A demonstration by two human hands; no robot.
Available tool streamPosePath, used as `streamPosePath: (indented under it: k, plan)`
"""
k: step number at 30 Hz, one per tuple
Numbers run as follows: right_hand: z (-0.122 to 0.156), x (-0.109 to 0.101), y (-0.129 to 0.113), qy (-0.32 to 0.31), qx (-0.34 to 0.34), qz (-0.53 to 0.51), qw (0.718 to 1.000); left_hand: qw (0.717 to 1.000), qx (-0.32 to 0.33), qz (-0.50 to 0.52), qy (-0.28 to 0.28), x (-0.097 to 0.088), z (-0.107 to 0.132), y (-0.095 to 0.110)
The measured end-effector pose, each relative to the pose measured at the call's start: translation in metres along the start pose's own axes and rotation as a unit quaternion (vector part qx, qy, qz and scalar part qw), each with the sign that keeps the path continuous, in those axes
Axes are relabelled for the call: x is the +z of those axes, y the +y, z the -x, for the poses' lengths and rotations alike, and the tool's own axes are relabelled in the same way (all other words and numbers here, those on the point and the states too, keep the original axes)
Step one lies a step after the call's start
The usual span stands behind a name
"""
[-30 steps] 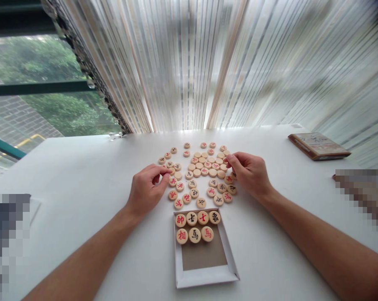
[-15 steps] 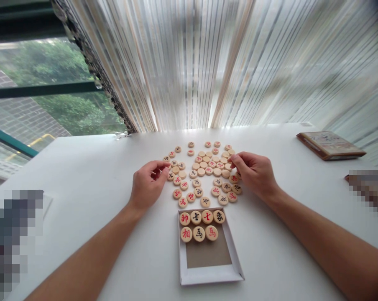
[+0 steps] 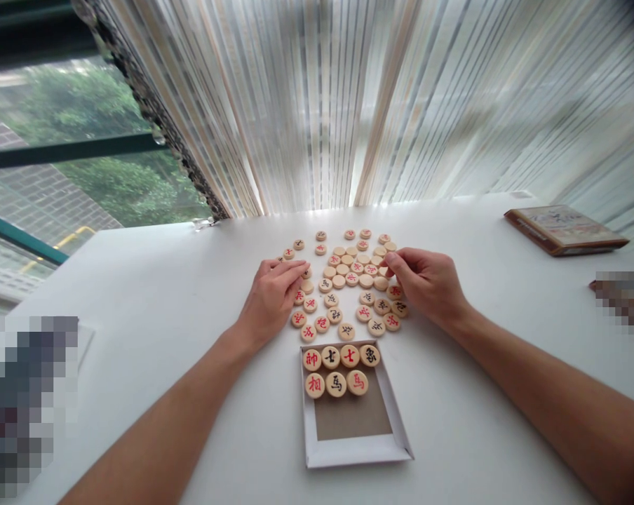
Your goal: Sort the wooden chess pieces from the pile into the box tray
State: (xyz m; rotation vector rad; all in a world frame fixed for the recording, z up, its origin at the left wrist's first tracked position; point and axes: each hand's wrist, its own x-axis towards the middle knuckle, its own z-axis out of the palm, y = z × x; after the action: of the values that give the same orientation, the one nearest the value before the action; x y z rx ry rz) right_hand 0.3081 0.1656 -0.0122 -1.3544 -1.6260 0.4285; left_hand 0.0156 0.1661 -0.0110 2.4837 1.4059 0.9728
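Observation:
My left hand (image 3: pixel 275 298) is palm down over the left part of a spread of round wooden Chinese chess pieces (image 3: pixel 332 300). Its fingers stretch to the right and cover a few pieces. At the right side of the spread, my right hand (image 3: pixel 425 280) has thumb and fingers curled together in a pinch beside some blank-side-up pieces (image 3: pixel 366 281). Whatever lies between those fingertips is hidden. Nearer to me stands a shallow white box (image 3: pixel 359 451) with a brown bottom. Two rows of larger-looking pieces with red or black characters, such as a red horse piece (image 3: pixel 358 384), fill its far part.
A flat brown-edged box (image 3: pixel 567 228) with a printed top lies on the white table (image 3: pixel 164 280) at the far right. A second brown object, partly blurred out, is nearer on the right. Striped string curtains (image 3: pixel 306 105) hang behind the table.
My left hand has shifted right and turned palm down, its fingers straightening over the pieces. My right hand stays pinched at nearly the same spot. The pieces in the box are unchanged.

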Motion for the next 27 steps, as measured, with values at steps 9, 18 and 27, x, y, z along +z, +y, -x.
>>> streamPosePath:
  k: [9, 18, 27]
  plan:
    - [-0.0011, 0.0005, -0.0006, 0.002, -0.004, 0.002, 1.0, 0.999, 0.006, -0.011, -0.038, 0.0009, 0.0022, -0.0041]
    - [-0.0019, 0.0002, -0.0014, 0.002, -0.006, 0.001, 1.0, 1.0, 0.005, -0.016, -0.02, -0.0007, 0.002, -0.0036]
    - [-0.0019, 0.0004, -0.0014, 0.001, -0.007, -0.004, 1.0, 1.0, -0.02, 0.008, 0.011, -0.0069, -0.0001, -0.0018]
